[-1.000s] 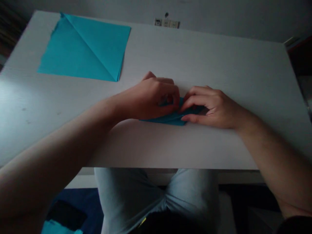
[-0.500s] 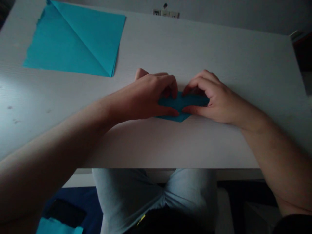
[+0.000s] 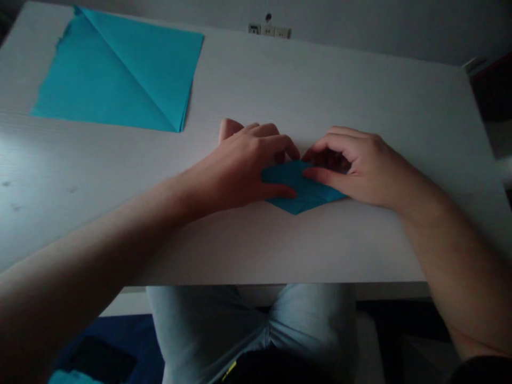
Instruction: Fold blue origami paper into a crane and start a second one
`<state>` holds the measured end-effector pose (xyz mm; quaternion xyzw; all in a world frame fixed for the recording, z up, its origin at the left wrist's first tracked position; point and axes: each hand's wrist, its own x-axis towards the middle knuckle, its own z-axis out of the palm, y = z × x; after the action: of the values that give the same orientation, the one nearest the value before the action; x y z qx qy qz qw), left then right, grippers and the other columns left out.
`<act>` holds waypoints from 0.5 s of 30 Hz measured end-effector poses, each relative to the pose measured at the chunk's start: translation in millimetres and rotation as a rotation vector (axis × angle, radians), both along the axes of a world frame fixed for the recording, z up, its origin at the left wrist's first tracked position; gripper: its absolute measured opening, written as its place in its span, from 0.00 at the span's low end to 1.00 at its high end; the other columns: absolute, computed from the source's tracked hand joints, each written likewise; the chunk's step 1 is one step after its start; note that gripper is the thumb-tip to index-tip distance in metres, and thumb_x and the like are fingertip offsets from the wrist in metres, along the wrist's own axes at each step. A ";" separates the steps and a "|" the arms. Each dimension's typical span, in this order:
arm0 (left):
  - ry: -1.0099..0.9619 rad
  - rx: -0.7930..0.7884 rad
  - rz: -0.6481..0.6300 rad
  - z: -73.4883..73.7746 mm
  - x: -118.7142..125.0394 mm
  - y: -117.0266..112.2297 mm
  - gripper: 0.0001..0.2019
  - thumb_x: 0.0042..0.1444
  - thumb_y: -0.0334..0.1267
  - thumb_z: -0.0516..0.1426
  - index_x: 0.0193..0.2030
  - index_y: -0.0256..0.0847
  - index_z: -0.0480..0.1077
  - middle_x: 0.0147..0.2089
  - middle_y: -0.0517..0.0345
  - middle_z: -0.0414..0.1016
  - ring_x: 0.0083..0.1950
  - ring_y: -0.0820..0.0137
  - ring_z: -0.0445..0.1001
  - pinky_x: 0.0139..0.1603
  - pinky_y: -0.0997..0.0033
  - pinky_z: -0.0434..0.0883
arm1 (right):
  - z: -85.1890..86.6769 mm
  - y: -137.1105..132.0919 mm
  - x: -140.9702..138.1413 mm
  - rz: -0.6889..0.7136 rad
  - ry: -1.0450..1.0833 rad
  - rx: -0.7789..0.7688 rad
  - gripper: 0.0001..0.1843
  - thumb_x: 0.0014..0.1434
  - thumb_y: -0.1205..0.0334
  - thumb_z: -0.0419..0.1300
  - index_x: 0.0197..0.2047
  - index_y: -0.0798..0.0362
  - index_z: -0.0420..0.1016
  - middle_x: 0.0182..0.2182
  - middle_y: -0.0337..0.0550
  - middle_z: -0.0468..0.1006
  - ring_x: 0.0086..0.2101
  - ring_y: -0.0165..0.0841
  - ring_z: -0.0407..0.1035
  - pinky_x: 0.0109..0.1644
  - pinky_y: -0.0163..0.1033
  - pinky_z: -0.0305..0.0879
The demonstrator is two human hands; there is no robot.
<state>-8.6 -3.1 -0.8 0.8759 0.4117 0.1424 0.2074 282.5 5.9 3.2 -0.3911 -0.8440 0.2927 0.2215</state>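
A folded piece of blue paper (image 3: 294, 178) lies on the pale table between my hands, its near edge coming to a blunt point. My left hand (image 3: 258, 160) is over its left end, with the thumb lying on the paper and the index fingertip at the far edge. My right hand (image 3: 348, 162) pinches the far edge right of the middle, thumb on top and fingers curled behind. The left end of the paper is hidden under my left hand.
Creased blue paper sheets (image 3: 116, 74) with a ragged left edge lie at the table's far left. Wall sockets (image 3: 269, 30) sit behind the table (image 3: 280, 250). A dark flat object (image 3: 102, 360) and more blue paper (image 3: 74, 377) are below at lower left.
My right hand has drawn back slightly and its thumb moved toward the far edge. More of the folded paper shows, and it looks wider. The whole view has shifted slightly.
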 end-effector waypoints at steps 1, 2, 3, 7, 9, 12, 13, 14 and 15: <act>-0.011 0.009 -0.006 -0.9 -0.6 -0.3 0.24 0.70 0.44 0.80 0.69 0.47 0.85 0.64 0.50 0.87 0.69 0.47 0.84 0.76 0.41 0.63 | -0.3 0.2 -1.3 -0.002 0.009 0.006 0.07 0.71 0.59 0.80 0.48 0.47 0.88 0.46 0.46 0.87 0.38 0.41 0.74 0.45 0.52 0.73; -0.021 0.012 -0.013 -1.5 -1.3 -0.6 0.24 0.70 0.45 0.80 0.69 0.47 0.86 0.65 0.50 0.87 0.68 0.49 0.84 0.75 0.43 0.63 | -0.9 0.3 -2.4 0.001 0.015 0.010 0.07 0.69 0.62 0.80 0.48 0.47 0.88 0.46 0.46 0.88 0.37 0.40 0.74 0.45 0.51 0.73; -0.030 0.013 -0.015 -1.8 -1.9 -1.0 0.24 0.71 0.45 0.80 0.70 0.47 0.86 0.65 0.50 0.86 0.68 0.51 0.83 0.75 0.45 0.62 | -1.6 0.4 -3.4 0.003 0.018 0.012 0.08 0.67 0.64 0.80 0.47 0.47 0.88 0.45 0.46 0.88 0.37 0.40 0.74 0.45 0.51 0.73; -0.038 -0.019 0.003 -1.0 -3.2 -1.6 0.28 0.68 0.45 0.82 0.69 0.43 0.85 0.65 0.49 0.87 0.66 0.54 0.83 0.73 0.51 0.62 | -6.3 -0.6 -7.2 -0.036 0.015 0.000 0.07 0.67 0.62 0.80 0.45 0.46 0.88 0.41 0.43 0.87 0.38 0.41 0.76 0.43 0.50 0.71; -0.032 -0.029 0.002 0.6 -2.9 -1.6 0.26 0.69 0.44 0.82 0.68 0.42 0.85 0.64 0.49 0.88 0.67 0.54 0.83 0.73 0.51 0.62 | -9.1 -1.7 -9.9 -0.068 0.025 -0.006 0.07 0.70 0.59 0.80 0.43 0.45 0.87 0.40 0.43 0.86 0.39 0.42 0.77 0.43 0.50 0.70; -0.025 -0.025 0.005 3.2 -2.1 -1.8 0.19 0.75 0.42 0.77 0.67 0.42 0.85 0.63 0.49 0.88 0.66 0.55 0.83 0.72 0.50 0.63 | -12.4 -3.1 -13.6 -0.092 0.032 0.005 0.09 0.70 0.57 0.81 0.43 0.44 0.85 0.39 0.43 0.86 0.39 0.44 0.78 0.42 0.51 0.70; -0.023 -0.028 0.007 3.6 -2.1 -1.9 0.17 0.76 0.41 0.76 0.66 0.42 0.85 0.62 0.49 0.88 0.64 0.56 0.83 0.72 0.50 0.63 | -13.0 -3.2 -14.4 -0.091 0.038 0.010 0.10 0.70 0.57 0.81 0.42 0.44 0.85 0.40 0.43 0.86 0.39 0.44 0.78 0.42 0.51 0.70; -0.023 -0.031 0.009 3.7 -2.1 -1.8 0.15 0.78 0.41 0.74 0.66 0.43 0.85 0.62 0.49 0.88 0.63 0.56 0.83 0.72 0.49 0.64 | -13.3 -3.2 -14.8 -0.085 0.044 0.013 0.10 0.70 0.58 0.81 0.42 0.44 0.85 0.40 0.44 0.86 0.39 0.44 0.78 0.42 0.51 0.70; -0.031 -0.027 0.007 3.3 -2.3 -1.8 0.15 0.78 0.42 0.74 0.66 0.43 0.85 0.61 0.50 0.88 0.63 0.56 0.84 0.72 0.48 0.64 | -13.4 -3.1 -15.1 -0.076 0.050 0.019 0.10 0.71 0.59 0.81 0.42 0.44 0.85 0.40 0.44 0.86 0.40 0.44 0.78 0.43 0.51 0.70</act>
<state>-10.9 -4.9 2.5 0.8692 0.4136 0.1510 0.2249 267.4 2.8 -10.2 -0.4136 -0.8253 0.2858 0.2570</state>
